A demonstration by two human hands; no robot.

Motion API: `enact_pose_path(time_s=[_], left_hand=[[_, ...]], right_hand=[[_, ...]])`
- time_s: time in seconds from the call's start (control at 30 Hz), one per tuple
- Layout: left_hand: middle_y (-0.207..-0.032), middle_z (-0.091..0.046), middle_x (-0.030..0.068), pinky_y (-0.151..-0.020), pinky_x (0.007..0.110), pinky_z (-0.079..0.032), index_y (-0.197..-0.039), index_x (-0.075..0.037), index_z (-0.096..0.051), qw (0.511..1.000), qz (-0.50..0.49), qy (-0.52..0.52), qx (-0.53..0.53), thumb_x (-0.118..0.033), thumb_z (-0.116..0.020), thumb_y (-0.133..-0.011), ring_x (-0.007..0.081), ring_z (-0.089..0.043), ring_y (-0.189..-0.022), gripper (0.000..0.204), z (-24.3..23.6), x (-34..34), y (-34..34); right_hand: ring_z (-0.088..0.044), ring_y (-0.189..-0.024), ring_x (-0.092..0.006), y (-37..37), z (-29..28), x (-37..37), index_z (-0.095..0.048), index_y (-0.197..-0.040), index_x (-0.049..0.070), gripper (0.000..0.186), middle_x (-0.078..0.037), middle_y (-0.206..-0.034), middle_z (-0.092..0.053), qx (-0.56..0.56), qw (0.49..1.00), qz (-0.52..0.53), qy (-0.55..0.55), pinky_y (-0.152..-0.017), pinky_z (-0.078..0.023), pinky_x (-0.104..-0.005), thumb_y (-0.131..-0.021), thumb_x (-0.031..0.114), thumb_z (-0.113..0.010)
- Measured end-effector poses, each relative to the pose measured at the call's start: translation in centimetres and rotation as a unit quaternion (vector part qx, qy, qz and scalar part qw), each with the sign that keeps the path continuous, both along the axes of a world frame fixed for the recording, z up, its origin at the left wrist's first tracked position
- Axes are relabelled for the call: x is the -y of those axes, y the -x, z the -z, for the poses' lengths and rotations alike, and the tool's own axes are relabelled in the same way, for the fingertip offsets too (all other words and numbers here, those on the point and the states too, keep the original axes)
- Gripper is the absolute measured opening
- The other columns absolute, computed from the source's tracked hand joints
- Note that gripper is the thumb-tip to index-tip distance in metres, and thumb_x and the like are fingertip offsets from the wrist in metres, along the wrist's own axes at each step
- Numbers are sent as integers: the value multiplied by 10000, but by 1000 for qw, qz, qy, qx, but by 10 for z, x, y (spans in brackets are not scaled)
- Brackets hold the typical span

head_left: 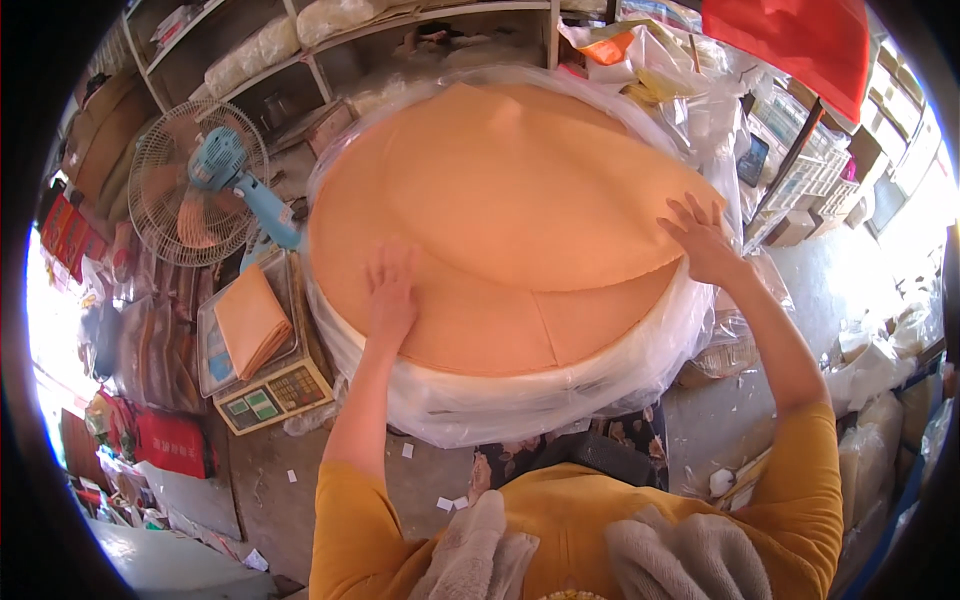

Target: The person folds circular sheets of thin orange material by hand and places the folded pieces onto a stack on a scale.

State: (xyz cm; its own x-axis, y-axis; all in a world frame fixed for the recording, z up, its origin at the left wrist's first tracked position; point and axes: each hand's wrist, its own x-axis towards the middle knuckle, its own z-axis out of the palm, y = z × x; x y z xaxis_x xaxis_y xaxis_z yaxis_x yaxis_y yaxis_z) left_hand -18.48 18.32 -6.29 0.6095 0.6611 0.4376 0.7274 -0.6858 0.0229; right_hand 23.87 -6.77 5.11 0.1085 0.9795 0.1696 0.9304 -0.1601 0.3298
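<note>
A large peach-orange sheet (510, 180) lies folded over a round layer of the same material, on a round table wrapped in clear plastic (480, 405). My left hand (390, 290) rests flat on the lower left of the peach material, fingers spread and slightly blurred. My right hand (700, 240) is on the right edge of the upper sheet, fingers apart and lightly bent over it. A curved edge of the upper sheet crosses the lower part of the round layer.
At the left stand a blue fan (220, 160) and a scale (270, 400) bearing a folded peach bundle (250, 320). Shelves (400, 14) run behind. A red cloth (790, 45) hangs at upper right, near white crates (810, 170). Small paper scraps (450, 503) lie on the floor.
</note>
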Motion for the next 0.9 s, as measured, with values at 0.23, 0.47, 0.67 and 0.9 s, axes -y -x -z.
enact_pose_path(time_s=[0.23,0.47,0.67,0.9], left_hand=[[-1526,-237,126,-1139,491,-188,-1407,-168,-395,991,87,72,-69,36,-507,-777,301,-188,-1422,672,26,-52,-80],[-1237,-508,140,-1048,468,-314,-1182,-95,-560,978,74,169,-102,-40,-527,-774,299,-450,-1200,414,6,-5,-81],[-1046,-593,133,-924,466,-392,-1031,-83,-620,976,143,132,-98,-75,-534,-774,295,-553,-1026,272,-19,80,-23],[-1041,-648,142,-781,429,-490,-1085,-50,-606,924,175,301,155,-146,-508,-868,332,-614,-933,256,-16,12,-28]], right_hand=[[-326,-1337,-343,71,109,-68,-467,-1341,117,630,-118,-1403,-429,-221,962,-146,68,-1073,-224,-574,-724,142,-591],[-485,-1136,-304,105,125,-56,-521,-1238,78,441,-130,-1236,-504,-134,973,-186,-30,-908,-404,-445,-806,153,-561],[-463,-1259,-252,70,132,-16,-544,-1275,123,448,-57,-1320,-536,-235,952,-196,21,-1047,-327,-452,-828,154,-539],[-525,-1200,-205,33,103,4,-605,-1221,162,487,-26,-1245,-603,-190,944,-270,10,-1042,-346,-444,-768,-3,-535]])
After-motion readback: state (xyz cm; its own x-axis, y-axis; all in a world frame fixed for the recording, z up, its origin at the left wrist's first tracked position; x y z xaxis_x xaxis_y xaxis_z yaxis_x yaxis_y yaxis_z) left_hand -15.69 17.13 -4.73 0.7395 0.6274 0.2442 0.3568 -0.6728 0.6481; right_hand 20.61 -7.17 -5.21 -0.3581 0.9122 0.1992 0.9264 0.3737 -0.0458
